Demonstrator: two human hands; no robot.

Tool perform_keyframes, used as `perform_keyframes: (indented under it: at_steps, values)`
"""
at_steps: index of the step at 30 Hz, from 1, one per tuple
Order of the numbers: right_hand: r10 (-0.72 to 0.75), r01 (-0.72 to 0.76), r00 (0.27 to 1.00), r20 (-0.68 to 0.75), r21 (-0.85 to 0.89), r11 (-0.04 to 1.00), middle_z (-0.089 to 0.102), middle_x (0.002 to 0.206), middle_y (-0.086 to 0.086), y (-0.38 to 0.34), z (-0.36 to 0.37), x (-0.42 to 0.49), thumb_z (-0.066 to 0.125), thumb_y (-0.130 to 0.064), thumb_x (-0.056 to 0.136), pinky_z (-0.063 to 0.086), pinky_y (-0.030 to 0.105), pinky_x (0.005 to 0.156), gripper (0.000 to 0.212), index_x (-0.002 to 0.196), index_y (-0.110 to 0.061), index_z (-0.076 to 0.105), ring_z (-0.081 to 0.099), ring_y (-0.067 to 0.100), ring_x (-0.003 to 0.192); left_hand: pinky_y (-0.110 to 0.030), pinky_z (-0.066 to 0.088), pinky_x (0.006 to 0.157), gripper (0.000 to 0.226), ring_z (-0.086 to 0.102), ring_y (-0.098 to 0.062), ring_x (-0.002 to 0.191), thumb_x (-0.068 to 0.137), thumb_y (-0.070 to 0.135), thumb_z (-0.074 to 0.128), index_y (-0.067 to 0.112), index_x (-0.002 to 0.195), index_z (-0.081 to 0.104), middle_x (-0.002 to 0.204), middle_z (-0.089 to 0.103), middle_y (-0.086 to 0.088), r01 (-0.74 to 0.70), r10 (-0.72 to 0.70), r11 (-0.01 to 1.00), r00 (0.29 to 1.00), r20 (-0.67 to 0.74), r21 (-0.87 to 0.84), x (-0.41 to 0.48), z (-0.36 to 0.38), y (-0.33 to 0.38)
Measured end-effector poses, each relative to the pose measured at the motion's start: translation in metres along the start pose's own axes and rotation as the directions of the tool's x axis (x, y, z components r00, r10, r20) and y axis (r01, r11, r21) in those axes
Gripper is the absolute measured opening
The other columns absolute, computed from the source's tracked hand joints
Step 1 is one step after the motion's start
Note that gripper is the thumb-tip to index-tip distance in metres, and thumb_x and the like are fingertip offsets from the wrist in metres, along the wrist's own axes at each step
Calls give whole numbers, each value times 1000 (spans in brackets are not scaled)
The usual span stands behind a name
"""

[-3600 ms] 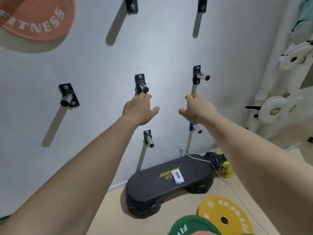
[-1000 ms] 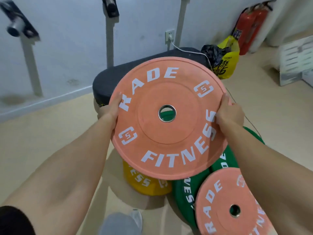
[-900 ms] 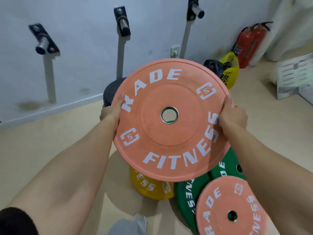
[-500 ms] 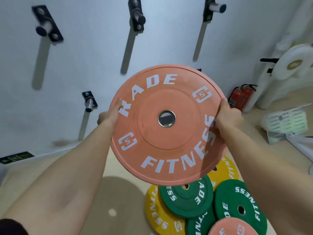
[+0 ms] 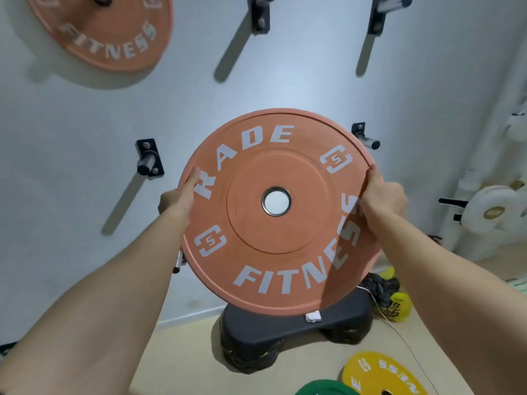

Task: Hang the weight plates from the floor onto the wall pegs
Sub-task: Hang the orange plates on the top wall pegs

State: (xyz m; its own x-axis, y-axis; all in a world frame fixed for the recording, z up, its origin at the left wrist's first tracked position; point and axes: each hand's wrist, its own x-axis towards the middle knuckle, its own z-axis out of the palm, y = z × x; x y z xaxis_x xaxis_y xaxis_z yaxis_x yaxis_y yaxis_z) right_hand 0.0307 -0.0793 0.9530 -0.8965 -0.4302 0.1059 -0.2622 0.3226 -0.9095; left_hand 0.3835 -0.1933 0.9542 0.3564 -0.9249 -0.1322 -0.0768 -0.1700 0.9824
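I hold a large orange weight plate [image 5: 278, 246] upright in front of the white wall, its white lettering facing me. My left hand [image 5: 178, 199] grips its left rim and my right hand [image 5: 383, 193] grips its right rim. Through its centre hole I see only bare wall. Empty pegs stick out of the wall at the left [image 5: 148, 159], at the right [image 5: 368, 139] and at the top [image 5: 261, 12]. Another orange plate [image 5: 105, 27] hangs on a peg at the top left. The plate hides any peg behind it.
A black step platform [image 5: 285, 334] stands on the floor against the wall below the plate. A yellow plate [image 5: 379, 374] and a green plate [image 5: 325, 390] lie on the floor at the lower right. White plates on a rack [image 5: 490, 212] stand at the right.
I have raised the orange plate from over the floor stack up to the wall, level with the middle row of pegs. Both hands keep the same grip on its rim.
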Motion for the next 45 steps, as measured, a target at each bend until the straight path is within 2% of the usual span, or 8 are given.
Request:
perform_keyframes:
  at_steps: [3, 7, 16, 23, 27, 32, 36, 45]
  values:
    - [-45, 45, 999, -6, 62, 997, 58, 90, 10, -37, -1, 14, 30, -76, 88, 40, 36, 71, 72, 91, -10, 59, 53, 32, 81, -30, 44, 68, 80, 54, -13, 74, 63, 85, 67, 14, 99, 56, 95, 61, 1, -77, 75, 996, 996, -41, -53, -2, -2, 39]
    - [-137, 140, 990, -33, 126, 982, 61, 92, 11, -87, 1, 32, 27, -76, 90, 41, 37, 71, 78, 99, -7, 62, 54, 32, 80, -44, 53, 93, 121, 65, -28, 99, 33, 98, 59, 13, 120, 60, 110, 68, -4, -94, 80, 991, 987, -136, -99, 0, -10, 87]
    - [-221, 234, 971, -87, 206, 950, 59, 88, 10, -193, 33, 53, 24, -80, 88, 51, 44, 74, 81, 90, -7, 58, 58, 34, 80, -31, 45, 64, 82, 57, -16, 71, 57, 90, 66, 13, 86, 57, 86, 62, 0, -282, 248, 945, 948, -201, -163, 35, -19, 185]
    - [-234, 289, 950, -205, 301, 909, 59, 94, 9, -280, 94, 89, 25, -81, 87, 45, 39, 71, 83, 99, -8, 62, 57, 34, 83, -39, 54, 91, 101, 62, -26, 100, 52, 91, 67, 12, 116, 59, 112, 64, -3, -415, 370, 883, 903, -218, -220, 120, -8, 273]
    - [-241, 337, 921, -307, 315, 887, 65, 108, 14, -337, 122, 110, 22, -80, 88, 43, 40, 76, 84, 105, -9, 63, 60, 39, 98, -32, 44, 67, 92, 57, -20, 82, 57, 92, 63, 14, 105, 55, 102, 62, 1, -473, 442, 841, 881, -172, -264, 167, -1, 327]
    - [-217, 365, 884, -413, 321, 874, 66, 112, 16, -386, 146, 138, 19, -80, 88, 43, 41, 78, 84, 105, -10, 63, 60, 40, 102, -34, 41, 75, 92, 53, -21, 89, 69, 84, 64, 15, 128, 53, 96, 50, 4, -549, 525, 781, 835, -164, -299, 202, 18, 377]
    - [-210, 390, 860, -465, 333, 858, 65, 113, 17, -416, 159, 168, 21, -76, 91, 42, 40, 78, 80, 105, -9, 63, 60, 40, 105, -29, 45, 66, 77, 59, -16, 80, 60, 88, 67, 17, 83, 51, 85, 57, 5, -558, 542, 750, 826, -153, -355, 235, 40, 410]
    - [-154, 382, 839, -522, 362, 851, 66, 111, 17, -459, 202, 261, 20, -78, 89, 42, 40, 79, 82, 103, -10, 64, 60, 41, 103, -25, 44, 57, 73, 54, -10, 67, 60, 88, 67, 19, 77, 53, 80, 59, 6, -595, 597, 717, 793, -121, -364, 296, 126, 475]
